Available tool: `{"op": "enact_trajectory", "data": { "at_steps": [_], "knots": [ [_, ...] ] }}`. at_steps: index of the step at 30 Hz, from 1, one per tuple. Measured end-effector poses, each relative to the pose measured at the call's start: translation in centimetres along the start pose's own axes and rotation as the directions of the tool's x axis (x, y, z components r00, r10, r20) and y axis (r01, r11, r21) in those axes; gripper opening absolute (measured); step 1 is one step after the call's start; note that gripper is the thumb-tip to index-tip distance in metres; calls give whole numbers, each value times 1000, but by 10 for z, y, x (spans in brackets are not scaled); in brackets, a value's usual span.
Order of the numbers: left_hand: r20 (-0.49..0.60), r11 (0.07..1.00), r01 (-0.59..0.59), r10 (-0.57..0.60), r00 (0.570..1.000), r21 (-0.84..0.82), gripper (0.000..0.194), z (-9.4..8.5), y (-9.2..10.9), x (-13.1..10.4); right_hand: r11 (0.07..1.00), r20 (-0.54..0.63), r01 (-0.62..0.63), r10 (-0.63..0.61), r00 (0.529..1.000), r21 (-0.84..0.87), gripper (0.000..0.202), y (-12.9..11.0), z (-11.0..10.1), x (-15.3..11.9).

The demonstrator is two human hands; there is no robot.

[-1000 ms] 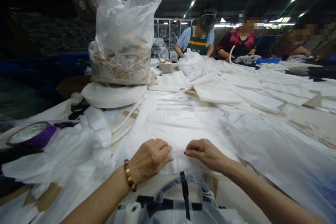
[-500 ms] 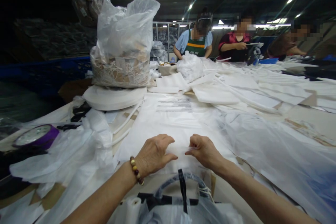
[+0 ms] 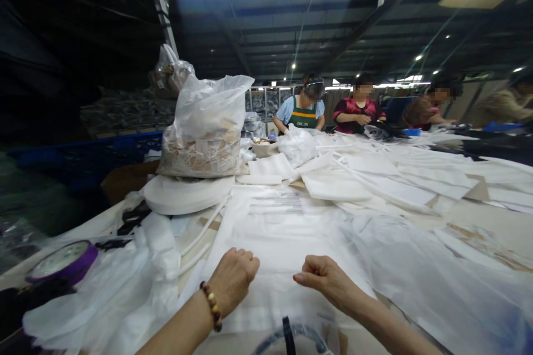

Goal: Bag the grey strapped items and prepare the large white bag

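Observation:
A flat white plastic bag (image 3: 283,233) with black printed lines lies on the table in front of me. My left hand (image 3: 233,278), with a bead bracelet on its wrist, is curled into a fist on the bag's near part. My right hand (image 3: 322,280) is curled the same way a little to the right, thumb and fingers pinched on the film. Both hands grip the bag's thin top layer near its front edge. A black-handled item in clear wrap (image 3: 291,338) shows at the bottom edge.
A large clear sack of scraps (image 3: 206,133) stands on a white tape roll (image 3: 187,194) at back left. A purple tape roll (image 3: 62,260) lies far left. White bags and sheets (image 3: 375,177) cover the long table. Several other people (image 3: 303,111) work at its far end.
My fingers were spread flat on the bag; they have now curled into fists on its film. The view has tilted upward, so the hands sit lower in frame.

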State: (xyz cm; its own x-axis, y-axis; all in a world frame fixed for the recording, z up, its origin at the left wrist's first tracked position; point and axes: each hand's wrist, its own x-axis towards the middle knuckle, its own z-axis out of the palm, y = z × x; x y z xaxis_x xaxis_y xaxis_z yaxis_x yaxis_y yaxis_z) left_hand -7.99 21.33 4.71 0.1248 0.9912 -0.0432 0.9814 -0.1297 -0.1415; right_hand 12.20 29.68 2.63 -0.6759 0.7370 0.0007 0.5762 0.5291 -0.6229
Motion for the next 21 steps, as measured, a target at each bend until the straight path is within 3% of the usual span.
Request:
{"op": "enact_trajectory", "data": {
  "at_steps": [6,9,12,15,18,21],
  "knots": [
    [-157,970,242,-238,958,8,36,10,-29,-34,962,-144,113,-152,978,-248,13,14,12,-21],
    [-245,949,306,-317,916,-81,33,12,-37,-49,933,-176,135,-202,963,-335,25,28,10,-31],
    [-305,912,356,-405,862,-206,29,13,-46,-62,948,-292,36,-133,947,-316,28,44,-5,-42],
    [-311,831,420,-534,787,-365,24,14,-55,-71,981,-415,-78,-2,910,-176,24,55,-20,-53],
    [-191,634,474,-699,689,-611,16,13,-56,-76,985,-486,-143,170,857,91,16,56,-24,-63],
    [82,245,466,-812,578,-850,6,12,-51,-76,867,-434,-175,397,809,466,20,51,-19,-69]
  ]
}}
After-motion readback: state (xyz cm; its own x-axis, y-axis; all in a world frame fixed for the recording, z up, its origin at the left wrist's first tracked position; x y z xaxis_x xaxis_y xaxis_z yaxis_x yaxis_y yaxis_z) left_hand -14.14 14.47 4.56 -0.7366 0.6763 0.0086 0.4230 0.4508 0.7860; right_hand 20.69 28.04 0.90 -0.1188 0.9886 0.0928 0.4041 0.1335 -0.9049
